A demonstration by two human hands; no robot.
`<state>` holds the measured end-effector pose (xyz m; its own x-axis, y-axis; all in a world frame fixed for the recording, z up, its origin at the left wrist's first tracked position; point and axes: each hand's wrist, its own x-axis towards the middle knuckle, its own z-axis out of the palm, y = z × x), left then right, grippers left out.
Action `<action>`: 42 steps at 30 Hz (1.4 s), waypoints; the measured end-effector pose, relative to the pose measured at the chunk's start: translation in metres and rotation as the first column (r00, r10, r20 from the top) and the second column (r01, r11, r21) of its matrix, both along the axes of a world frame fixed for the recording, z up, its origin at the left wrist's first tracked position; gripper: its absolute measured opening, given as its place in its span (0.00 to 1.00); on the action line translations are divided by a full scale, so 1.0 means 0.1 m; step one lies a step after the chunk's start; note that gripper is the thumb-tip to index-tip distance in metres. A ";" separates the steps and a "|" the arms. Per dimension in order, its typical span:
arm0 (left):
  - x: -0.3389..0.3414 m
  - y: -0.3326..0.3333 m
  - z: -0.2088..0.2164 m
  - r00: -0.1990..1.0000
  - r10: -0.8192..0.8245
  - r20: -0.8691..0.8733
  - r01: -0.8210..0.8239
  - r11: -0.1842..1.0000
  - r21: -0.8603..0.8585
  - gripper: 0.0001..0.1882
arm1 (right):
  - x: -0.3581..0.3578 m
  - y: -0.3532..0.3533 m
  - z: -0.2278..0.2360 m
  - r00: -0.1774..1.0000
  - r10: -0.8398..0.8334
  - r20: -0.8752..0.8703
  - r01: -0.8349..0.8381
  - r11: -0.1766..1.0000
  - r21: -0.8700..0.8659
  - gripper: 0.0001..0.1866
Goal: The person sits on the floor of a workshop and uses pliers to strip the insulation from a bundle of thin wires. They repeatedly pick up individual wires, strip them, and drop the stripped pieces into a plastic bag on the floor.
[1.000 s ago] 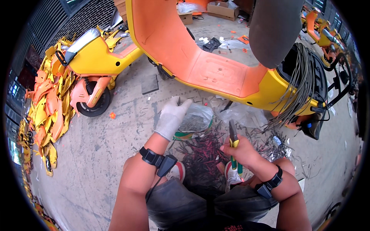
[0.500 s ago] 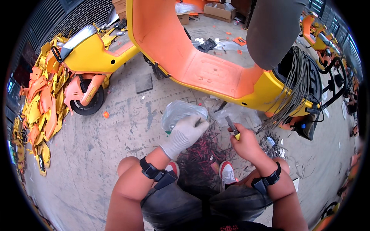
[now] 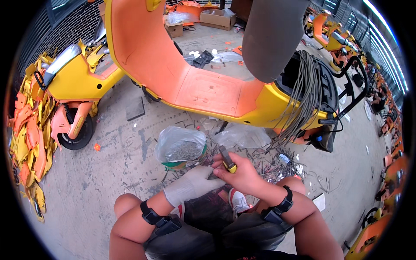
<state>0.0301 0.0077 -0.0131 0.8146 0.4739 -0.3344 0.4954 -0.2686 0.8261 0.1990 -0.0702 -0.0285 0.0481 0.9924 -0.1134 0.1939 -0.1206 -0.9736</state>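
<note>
My right hand (image 3: 245, 173) is closed around a utility knife (image 3: 228, 159) with a yellow handle, its grey blade end pointing up and away from me. Close against it is my left hand (image 3: 195, 184) in a pale knitted glove, fingers pinched together; what they hold, if anything, is too small to make out. Just beyond the left hand stands a green bucket (image 3: 174, 165) lined with a clear plastic bag (image 3: 167, 145), with thin grey pieces inside. Dark and reddish scraps litter the floor around my shoes, partly hidden by my hands.
A yellow and orange scooter (image 3: 212, 93) stands across the front, a bundle of grey cables (image 3: 303, 86) draped over its right end. Another clear plastic sheet (image 3: 245, 135) lies under it. Yellow and orange panels (image 3: 32, 134) are heaped at left. Cardboard boxes (image 3: 216, 20) stand at the back.
My hands have come together and lower, the right one bringing the knife next to the gloved left. The bucket, previously partly covered by the left hand, now shows more. The whole view has shifted.
</note>
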 end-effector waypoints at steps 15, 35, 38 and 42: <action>-0.06 -0.05 0.03 0.928 0.324 0.186 -0.251 0.909 -0.334 0.14 | 0.44 0.23 0.00 0.720 -0.316 -0.618 0.285 0.946 -0.152 0.12; -0.05 0.02 0.02 0.603 0.565 0.564 -0.476 0.821 -0.315 0.12 | -0.42 0.51 -0.17 0.875 -0.387 -0.290 0.338 0.918 -0.207 0.22; -0.20 -0.02 0.20 0.571 0.560 0.600 -0.552 0.803 -0.224 0.14 | -0.66 0.47 -0.05 0.885 -0.345 -0.313 0.265 0.925 -0.271 0.21; -0.16 0.11 0.22 0.530 0.589 0.610 -0.570 0.780 -0.258 0.15 | -0.88 0.48 -0.20 0.886 -0.344 -0.311 0.295 0.936 -0.193 0.17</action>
